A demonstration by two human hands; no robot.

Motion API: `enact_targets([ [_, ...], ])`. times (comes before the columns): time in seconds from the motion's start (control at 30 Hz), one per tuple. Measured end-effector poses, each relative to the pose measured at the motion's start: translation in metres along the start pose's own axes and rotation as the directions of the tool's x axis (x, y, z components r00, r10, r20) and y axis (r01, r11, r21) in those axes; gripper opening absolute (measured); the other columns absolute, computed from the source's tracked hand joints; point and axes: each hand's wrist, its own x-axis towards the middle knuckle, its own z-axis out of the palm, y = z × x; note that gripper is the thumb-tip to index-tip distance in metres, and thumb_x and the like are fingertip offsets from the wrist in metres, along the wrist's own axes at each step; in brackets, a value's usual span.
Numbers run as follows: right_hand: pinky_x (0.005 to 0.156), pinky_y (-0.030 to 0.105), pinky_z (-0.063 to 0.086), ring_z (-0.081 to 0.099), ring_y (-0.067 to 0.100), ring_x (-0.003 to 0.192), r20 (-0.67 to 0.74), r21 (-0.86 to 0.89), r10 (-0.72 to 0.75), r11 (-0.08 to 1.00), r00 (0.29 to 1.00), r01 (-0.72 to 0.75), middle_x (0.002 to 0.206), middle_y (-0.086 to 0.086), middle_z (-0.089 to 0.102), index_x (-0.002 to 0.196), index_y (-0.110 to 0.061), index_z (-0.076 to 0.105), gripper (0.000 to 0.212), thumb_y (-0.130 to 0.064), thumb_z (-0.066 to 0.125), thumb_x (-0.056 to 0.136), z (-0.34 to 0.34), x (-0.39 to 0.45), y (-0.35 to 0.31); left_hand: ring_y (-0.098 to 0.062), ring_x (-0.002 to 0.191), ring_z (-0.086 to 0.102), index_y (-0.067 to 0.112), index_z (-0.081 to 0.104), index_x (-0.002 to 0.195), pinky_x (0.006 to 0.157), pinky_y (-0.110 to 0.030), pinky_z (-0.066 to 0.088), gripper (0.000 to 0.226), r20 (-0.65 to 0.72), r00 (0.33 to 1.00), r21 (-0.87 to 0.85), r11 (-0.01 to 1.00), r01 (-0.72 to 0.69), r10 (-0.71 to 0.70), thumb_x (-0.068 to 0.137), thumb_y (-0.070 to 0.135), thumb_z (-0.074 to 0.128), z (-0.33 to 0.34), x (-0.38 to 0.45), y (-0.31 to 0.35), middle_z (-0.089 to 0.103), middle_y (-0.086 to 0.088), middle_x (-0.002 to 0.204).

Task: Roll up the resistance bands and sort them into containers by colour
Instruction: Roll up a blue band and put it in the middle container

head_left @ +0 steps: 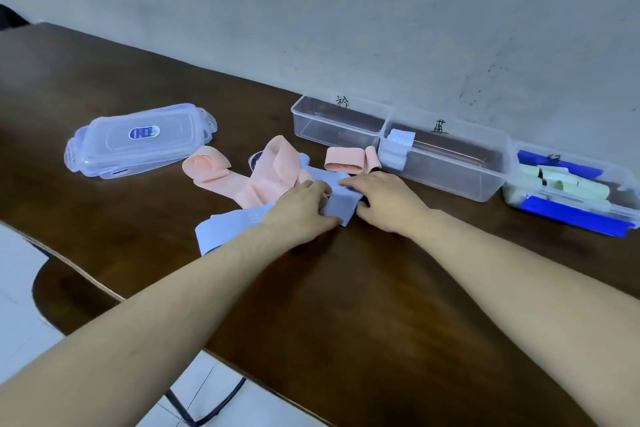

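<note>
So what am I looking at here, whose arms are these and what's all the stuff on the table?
There is no machine: these are a person's two bare arms, filmed by one camera worn on the head, looking forward and down. The left hand and right hand both press and fold a pale blue stretchy band on the dark brown wooden table; its loose end trails left. Behind it lie loose pink bands. Along the wall stand three clear plastic boxes: an empty one, one holding a rolled pale blue band, and one with pale green rolls and a blue-clipped lid. Clear lids are stacked at the left.
</note>
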Motion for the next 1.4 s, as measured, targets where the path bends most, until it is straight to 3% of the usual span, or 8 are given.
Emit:
enact_targets([
  [0.2, 0.094, 0.030, 0.045, 0.059, 0.014, 0.111, -0.170, 0.286, 0.138, 0.954, 0.976, -0.086, 0.120, -0.007, 0.070, 0.120, -0.028, 0.071, 0.029, -0.020, 0.050, 0.101, -0.001, -0.019, -0.003, -0.014, 0.104, 0.056, 0.029, 0.055, 0.131, 0.086, -0.027, 0.044, 0.046, -0.091, 0.986, -0.085, 0.986, -0.144, 0.136, 0.088, 0.039, 0.069, 0.007, -0.006, 0.001, 0.057, 0.008, 0.112],
  [0.33, 0.067, 0.004, 0.040, 0.060, 0.000, 0.086, -0.203, 0.575, 0.298, 0.808, 0.933, -0.133, 0.097, -0.015, 0.070, 0.113, -0.023, 0.075, 0.021, -0.020, 0.060, 0.099, -0.015, -0.032, -0.011, -0.006, 0.074, 0.056, 0.026, 0.069, 0.098, 0.064, -0.016, 0.040, 0.009, -0.242, 0.970, -0.409, 0.905, -0.114, 0.012, 0.096, 0.027, 0.061, -0.001, -0.001, 0.016, 0.061, 0.006, 0.083],
  [0.4, 0.059, 0.006, 0.039, 0.057, -0.005, 0.069, -0.202, 0.693, 0.363, 0.709, 0.910, -0.129, 0.080, -0.018, 0.067, 0.104, -0.019, 0.078, 0.014, -0.023, 0.068, 0.095, -0.024, -0.038, -0.009, -0.005, 0.061, 0.048, 0.022, 0.066, 0.081, 0.053, -0.012, 0.034, 0.016, -0.227, 0.970, -0.554, 0.831, -0.057, -0.085, 0.095, 0.028, 0.063, -0.010, 0.003, 0.026, 0.057, 0.004, 0.069],
  [0.6, 0.076, 0.015, 0.046, 0.060, -0.003, 0.073, -0.179, 0.902, 0.484, 0.428, 0.857, -0.054, 0.075, -0.017, 0.070, 0.079, -0.022, 0.072, 0.010, -0.022, 0.078, 0.087, -0.049, -0.060, -0.001, -0.013, 0.062, 0.056, 0.007, 0.070, 0.087, 0.062, -0.025, 0.046, 0.014, -0.166, 0.982, -0.767, 0.637, -0.070, -0.093, 0.093, 0.018, 0.065, -0.020, 0.004, 0.059, 0.067, -0.015, 0.075],
  [0.83, 0.101, 0.042, 0.049, 0.061, 0.022, 0.097, -0.018, 0.993, 0.439, 0.113, 0.898, -0.036, 0.100, 0.004, 0.068, 0.077, -0.024, 0.062, 0.019, -0.019, 0.069, 0.094, -0.069, -0.097, 0.006, -0.018, 0.071, 0.065, 0.013, 0.059, 0.092, 0.068, -0.027, 0.053, 0.014, -0.075, 0.977, -0.951, 0.310, -0.010, -0.199, 0.090, 0.015, 0.072, -0.020, -0.006, 0.102, 0.068, -0.002, 0.069],
  [0.93, 0.091, 0.041, 0.053, 0.064, 0.025, 0.085, 0.003, 1.000, 0.379, 0.022, 0.925, -0.012, 0.091, 0.005, 0.069, 0.080, -0.022, 0.059, 0.019, -0.018, 0.061, 0.099, -0.086, -0.117, 0.014, -0.014, 0.063, 0.064, 0.013, 0.062, 0.084, 0.063, -0.024, 0.051, 0.015, -0.083, 0.969, -0.960, 0.279, -0.016, -0.231, 0.085, 0.015, 0.077, -0.024, -0.014, 0.126, 0.063, -0.003, 0.071],
  [1.03, 0.073, 0.035, 0.056, 0.069, 0.023, 0.076, -0.040, 0.999, 0.389, -0.003, 0.920, 0.045, 0.085, 0.004, 0.071, 0.091, -0.018, 0.059, 0.012, -0.020, 0.055, 0.102, -0.104, -0.140, 0.025, -0.013, 0.061, 0.060, 0.015, 0.062, 0.079, 0.062, -0.024, 0.050, 0.017, -0.100, 0.961, -0.957, 0.288, -0.022, -0.257, 0.084, 0.018, 0.079, -0.026, -0.024, 0.143, 0.061, -0.002, 0.071],
  [1.4, 0.088, 0.039, 0.057, 0.066, 0.013, 0.105, -0.026, 0.990, 0.219, 0.140, 0.975, -0.005, 0.112, 0.000, 0.074, 0.111, -0.022, 0.071, 0.022, -0.037, 0.066, 0.095, -0.109, -0.206, 0.045, -0.015, 0.049, 0.054, 0.014, 0.058, 0.089, 0.049, -0.025, 0.043, 0.016, -0.194, 0.966, -0.918, 0.378, -0.117, -0.172, 0.089, 0.018, 0.073, -0.028, -0.076, 0.230, 0.063, -0.001, 0.073],
])
